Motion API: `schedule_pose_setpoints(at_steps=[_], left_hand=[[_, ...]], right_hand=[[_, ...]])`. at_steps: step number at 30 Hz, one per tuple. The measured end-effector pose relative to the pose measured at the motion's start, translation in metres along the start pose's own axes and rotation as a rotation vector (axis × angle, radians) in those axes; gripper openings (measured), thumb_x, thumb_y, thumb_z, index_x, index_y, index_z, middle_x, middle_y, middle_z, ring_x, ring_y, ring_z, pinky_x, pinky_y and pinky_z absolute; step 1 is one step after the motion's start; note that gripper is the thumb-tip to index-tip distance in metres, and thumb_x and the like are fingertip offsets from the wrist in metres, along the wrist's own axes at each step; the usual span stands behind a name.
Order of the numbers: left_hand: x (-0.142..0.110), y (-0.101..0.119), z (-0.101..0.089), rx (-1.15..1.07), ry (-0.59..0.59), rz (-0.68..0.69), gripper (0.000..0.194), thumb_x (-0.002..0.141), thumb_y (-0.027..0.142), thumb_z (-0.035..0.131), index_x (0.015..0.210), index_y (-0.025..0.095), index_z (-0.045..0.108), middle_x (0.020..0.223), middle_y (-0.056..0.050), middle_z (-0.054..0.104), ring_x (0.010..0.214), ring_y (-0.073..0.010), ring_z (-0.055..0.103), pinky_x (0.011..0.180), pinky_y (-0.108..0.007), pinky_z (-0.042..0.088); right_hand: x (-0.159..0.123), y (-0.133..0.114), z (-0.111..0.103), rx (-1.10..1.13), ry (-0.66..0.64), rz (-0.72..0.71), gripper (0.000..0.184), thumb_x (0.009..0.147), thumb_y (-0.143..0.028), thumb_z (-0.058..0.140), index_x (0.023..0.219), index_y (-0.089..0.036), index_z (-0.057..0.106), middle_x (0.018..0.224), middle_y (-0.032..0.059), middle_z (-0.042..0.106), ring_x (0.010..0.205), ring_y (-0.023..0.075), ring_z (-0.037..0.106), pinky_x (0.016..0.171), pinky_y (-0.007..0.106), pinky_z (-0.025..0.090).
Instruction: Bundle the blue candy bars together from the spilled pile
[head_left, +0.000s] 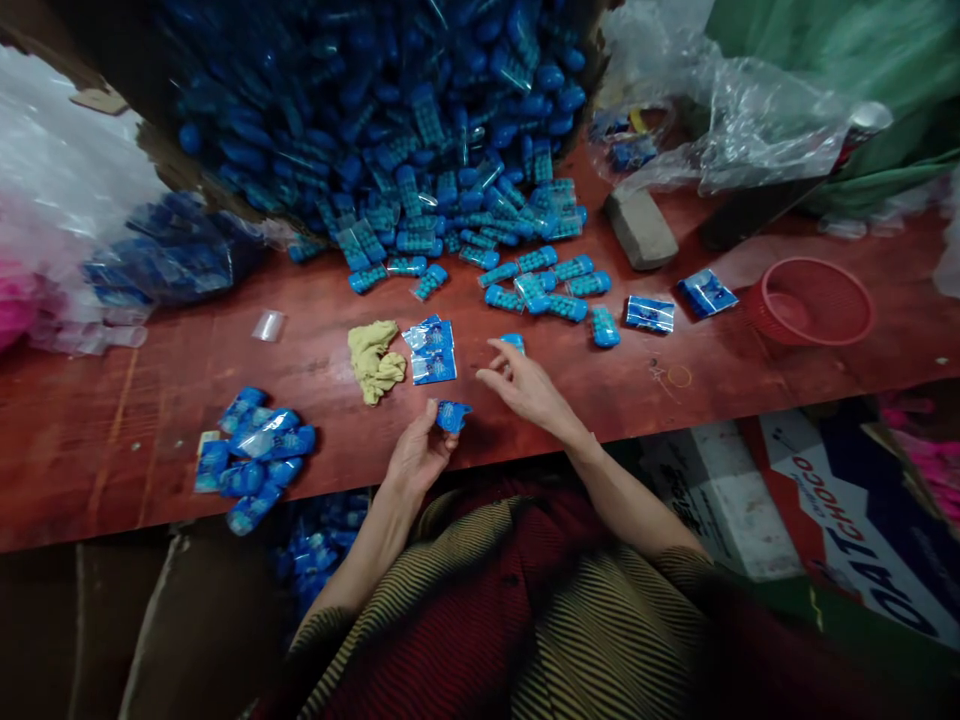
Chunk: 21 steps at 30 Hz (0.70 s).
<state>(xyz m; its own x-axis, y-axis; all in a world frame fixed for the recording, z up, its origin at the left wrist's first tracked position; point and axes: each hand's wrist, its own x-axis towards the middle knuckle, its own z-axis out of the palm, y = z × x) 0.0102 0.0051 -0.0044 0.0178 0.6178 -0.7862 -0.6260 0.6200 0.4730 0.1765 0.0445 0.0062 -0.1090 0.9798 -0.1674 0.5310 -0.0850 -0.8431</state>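
My left hand pinches a small blue printed wrapper near the table's front edge. To its right, my right hand has thumb and fingers apart with nothing between them. Just beyond those fingertips lies a blue-capped container, partly covered by the hand. Flat blue printed wrappers lie beyond my left hand, beside a crumpled yellow cloth. Several blue-wrapped containers are heaped at the left. Unwrapped clear containers with blue caps and blue-green contents are scattered farther back.
A big pile of containers spills from an open carton at the back. Rightward are a grey block, two wrapper stacks and a red mesh basket. A clear cup lies left of the cloth.
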Motion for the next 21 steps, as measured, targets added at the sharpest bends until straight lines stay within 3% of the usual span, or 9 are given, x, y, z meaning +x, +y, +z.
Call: schedule_pose_setpoints(at_steps=[3,7,10,14,19,21], left_hand=[[0.004,-0.003,-0.001,0.023,-0.031,0.016,0.018,0.078,0.028,0.065,0.074,0.014,0.056,0.055,0.002,0.056,0.041,-0.0064,0.047,0.036,-0.017,0.035],[0.007,-0.005,-0.006,0.082,-0.162,0.139,0.028,0.068,0.036,0.074,0.071,0.013,0.058,0.056,0.001,0.057,0.043,-0.0070,0.048,0.036,-0.018,0.036],[0.007,-0.004,-0.010,0.132,-0.215,0.188,0.032,0.062,0.037,0.078,0.067,0.012,0.059,0.055,0.001,0.056,0.045,-0.0075,0.049,0.039,-0.019,0.038],[0.007,-0.001,-0.014,0.120,-0.181,0.186,0.033,0.055,0.031,0.082,0.069,0.012,0.060,0.060,0.001,0.059,0.049,-0.0077,0.052,0.041,-0.019,0.040],[0.007,-0.001,-0.014,0.109,-0.145,0.253,0.032,0.060,0.034,0.080,0.065,0.013,0.056,0.052,0.003,0.054,0.044,-0.0065,0.047,0.040,-0.019,0.037],[0.007,-0.002,-0.014,0.122,-0.151,0.271,0.034,0.057,0.036,0.081,0.063,0.013,0.056,0.050,0.004,0.053,0.043,-0.0062,0.046,0.040,-0.019,0.037]], right_hand=[[0.001,-0.006,0.019,0.432,-0.234,0.053,0.050,0.081,-0.030,0.059,0.127,-0.017,0.044,0.080,-0.0001,0.062,0.070,0.0126,0.059,0.067,0.027,0.046],[0.007,-0.008,0.033,0.607,-0.348,0.126,0.052,0.074,-0.015,0.063,0.123,-0.016,0.043,0.066,-0.0057,0.060,0.061,0.0107,0.057,0.062,0.025,0.045],[0.008,-0.011,0.033,0.676,-0.346,0.164,0.046,0.074,-0.013,0.061,0.117,-0.015,0.046,0.061,-0.0076,0.057,0.052,0.0085,0.052,0.054,0.023,0.040],[0.005,-0.015,0.031,0.676,-0.230,0.168,0.046,0.076,-0.019,0.064,0.118,-0.016,0.045,0.068,-0.0069,0.056,0.057,0.0076,0.052,0.054,0.021,0.040],[0.001,-0.013,0.034,0.720,-0.384,0.167,0.039,0.079,-0.018,0.059,0.116,-0.016,0.046,0.065,-0.0061,0.059,0.061,0.0094,0.057,0.061,0.024,0.044],[0.002,-0.012,0.036,0.735,-0.338,0.147,0.037,0.077,-0.014,0.059,0.112,-0.016,0.047,0.065,-0.0068,0.059,0.059,0.0090,0.057,0.061,0.024,0.044]])
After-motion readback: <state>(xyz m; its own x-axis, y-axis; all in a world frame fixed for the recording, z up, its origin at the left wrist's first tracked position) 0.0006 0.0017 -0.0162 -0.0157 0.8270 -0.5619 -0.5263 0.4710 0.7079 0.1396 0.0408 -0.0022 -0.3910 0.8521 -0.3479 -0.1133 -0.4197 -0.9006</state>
